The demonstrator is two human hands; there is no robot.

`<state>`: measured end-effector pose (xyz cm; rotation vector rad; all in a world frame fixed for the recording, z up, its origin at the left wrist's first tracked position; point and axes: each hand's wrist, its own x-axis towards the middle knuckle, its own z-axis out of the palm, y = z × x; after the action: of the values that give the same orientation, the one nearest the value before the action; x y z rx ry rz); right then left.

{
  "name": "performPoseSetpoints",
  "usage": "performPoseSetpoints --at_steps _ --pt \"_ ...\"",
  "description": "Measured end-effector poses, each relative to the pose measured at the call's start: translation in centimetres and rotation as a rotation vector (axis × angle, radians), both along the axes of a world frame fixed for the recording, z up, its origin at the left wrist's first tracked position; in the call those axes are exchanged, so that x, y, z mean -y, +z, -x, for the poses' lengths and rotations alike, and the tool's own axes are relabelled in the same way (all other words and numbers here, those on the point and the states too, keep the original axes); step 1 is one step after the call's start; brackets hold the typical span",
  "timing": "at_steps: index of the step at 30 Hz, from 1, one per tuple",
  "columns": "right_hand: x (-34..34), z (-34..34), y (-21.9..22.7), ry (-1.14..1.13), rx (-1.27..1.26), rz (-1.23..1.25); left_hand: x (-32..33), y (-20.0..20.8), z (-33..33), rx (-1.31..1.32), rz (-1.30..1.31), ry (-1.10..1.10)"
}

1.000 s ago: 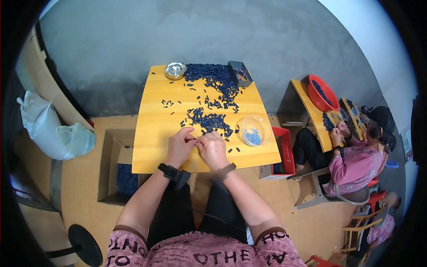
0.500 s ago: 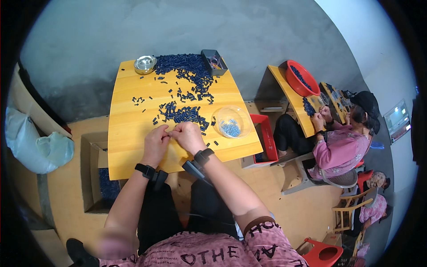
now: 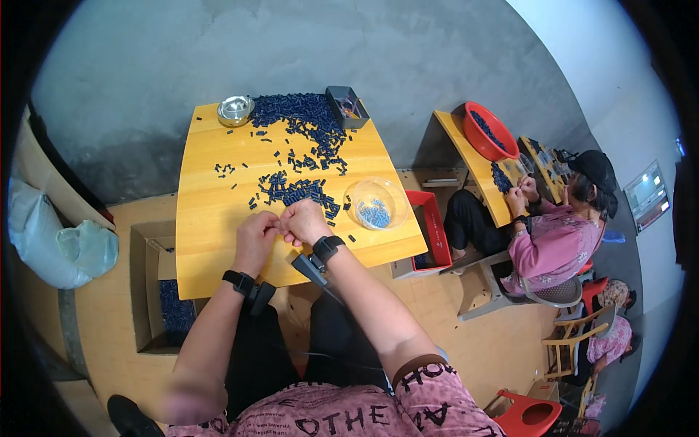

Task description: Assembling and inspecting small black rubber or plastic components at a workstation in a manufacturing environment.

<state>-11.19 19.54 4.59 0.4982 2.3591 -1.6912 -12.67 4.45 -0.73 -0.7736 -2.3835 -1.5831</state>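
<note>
My left hand (image 3: 256, 237) and my right hand (image 3: 304, 221) meet fingertip to fingertip over the yellow wooden table (image 3: 211, 218), pinching something too small to make out. Just beyond them lies a cluster of small dark blue pieces (image 3: 291, 193). A bigger heap of the same pieces (image 3: 298, 113) covers the far side. To the right of my right hand stands a clear plastic bowl (image 3: 376, 204) with lighter blue pieces inside. Both wrists wear black bands.
A small metal bowl (image 3: 236, 109) and a grey tray (image 3: 346, 106) stand at the table's far edge. A cardboard box (image 3: 156, 291) with dark pieces sits on the floor at left, a red bin (image 3: 429, 229) at right. Another person (image 3: 553, 233) works at a neighbouring table with a red basin (image 3: 486, 132).
My hands stay together at the same spot on the table. The view has shifted, so the table and the neighbouring person sit differently in the picture.
</note>
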Motion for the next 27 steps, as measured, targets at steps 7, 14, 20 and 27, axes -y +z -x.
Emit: performPoseSetpoints --at_steps 7,14,20,27 --pt "-0.2 0.5 0.1 0.018 0.062 -0.03 -0.2 0.5 0.2 0.046 0.028 -0.016" --pt "0.1 1.0 0.2 0.062 0.072 -0.082 -0.3 -0.2 0.4 0.053 -0.02 -0.011" --pt "0.2 1.0 0.3 0.043 0.06 -0.112 -0.5 -0.3 -0.1 -0.006 0.03 0.017" --pt "-0.1 -0.3 -3.1 0.137 -0.532 -0.495 -0.3 -0.3 -0.6 -0.016 0.021 0.098"
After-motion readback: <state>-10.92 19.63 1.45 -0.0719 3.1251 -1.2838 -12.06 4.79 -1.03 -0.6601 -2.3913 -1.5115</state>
